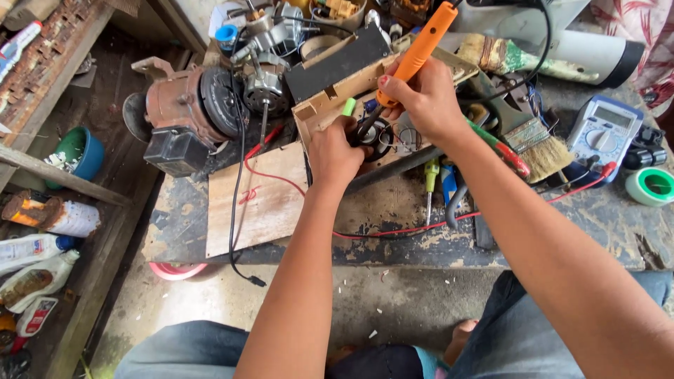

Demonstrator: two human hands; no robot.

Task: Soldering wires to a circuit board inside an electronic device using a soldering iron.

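Your knees in blue jeans (175,347) sit closest, tucked under the edge of the bench (393,245), right below where anything hot would drop. Your right hand (425,98) is closed in a fist-like pinch around the orange soldering iron (421,45), tip angled down into the beige open case (337,98). Your left hand (333,154) is curled against the small round black part (375,137) inside that case, fingers touching it just beside the iron's tip.

That closeness is the main risk: if the tip slips, it would likely reach your left fingers first. I cannot tell whether the tip touches the part.

The iron's black cord (544,42) runs back over the clutter, so a snag could jerk the tool. A red wire (281,179) trails across the plywood board (256,200) near your left wrist; a nudge might drag it. The paintbrush (544,151) and multimeter (604,133) lie near your right forearm, where a wide elbow swing could knock them.
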